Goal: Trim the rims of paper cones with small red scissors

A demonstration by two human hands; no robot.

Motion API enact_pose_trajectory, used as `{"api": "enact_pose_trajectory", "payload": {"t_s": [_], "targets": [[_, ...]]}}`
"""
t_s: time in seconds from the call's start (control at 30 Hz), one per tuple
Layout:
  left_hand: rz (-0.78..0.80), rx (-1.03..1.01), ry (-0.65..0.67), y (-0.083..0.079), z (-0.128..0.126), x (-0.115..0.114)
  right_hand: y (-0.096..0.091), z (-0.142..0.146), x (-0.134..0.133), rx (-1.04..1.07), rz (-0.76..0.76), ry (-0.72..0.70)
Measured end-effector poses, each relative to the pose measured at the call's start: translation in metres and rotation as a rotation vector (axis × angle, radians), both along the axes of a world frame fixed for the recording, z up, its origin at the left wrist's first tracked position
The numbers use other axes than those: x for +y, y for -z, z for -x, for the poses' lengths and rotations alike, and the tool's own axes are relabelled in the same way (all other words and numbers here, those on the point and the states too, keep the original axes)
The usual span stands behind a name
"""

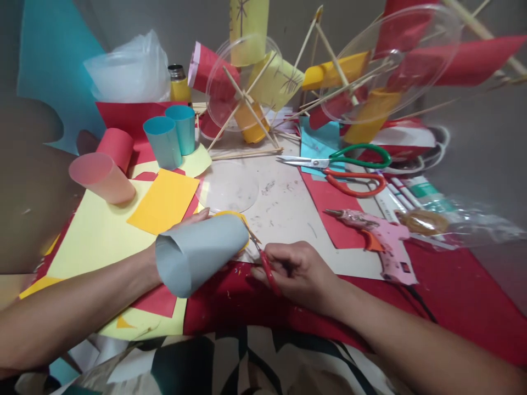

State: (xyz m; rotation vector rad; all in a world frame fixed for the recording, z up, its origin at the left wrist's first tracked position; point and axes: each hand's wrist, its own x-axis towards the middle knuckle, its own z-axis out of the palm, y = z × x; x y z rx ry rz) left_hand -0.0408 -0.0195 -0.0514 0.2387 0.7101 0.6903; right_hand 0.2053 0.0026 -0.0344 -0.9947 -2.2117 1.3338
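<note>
A pale grey-blue paper tube (201,249) lies tilted in my left hand (191,219), whose fingers are mostly hidden behind it. At the tube's far right end shows a rim of orange-yellow paper (226,214). My right hand (302,274) grips small red-handled scissors (267,266), with their blades at the orange paper's edge. Left of the tube lies an orange paper sheet (164,198) on larger pale yellow paper (102,230).
Green-and-orange-handled scissors (317,163) and a pink glue gun (374,236) lie on the right. Blue paper cups (162,144) and a pink cup (101,178) stand left. Behind rises a stick-and-paper wheel structure (247,99). A clear disc (230,189) lies mid-table.
</note>
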Motion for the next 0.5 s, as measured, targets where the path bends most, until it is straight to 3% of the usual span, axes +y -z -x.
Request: {"api": "enact_pose_trajectory", "payload": {"t_s": [0.07, 0.23, 0.5], "targets": [[0.101, 0.012, -0.077, -0.01, -0.003, -0.003, 0.001, -0.001, 0.0, -0.01, -0.03, -0.017], [0.147, 0.051, -0.169, -0.042, -0.012, -0.012, 0.0, -0.002, -0.001, -0.015, 0.035, -0.048], [0.147, 0.097, -0.015, -0.032, -0.009, -0.013, 0.001, -0.007, -0.001, -0.05, -0.09, -0.09]]}}
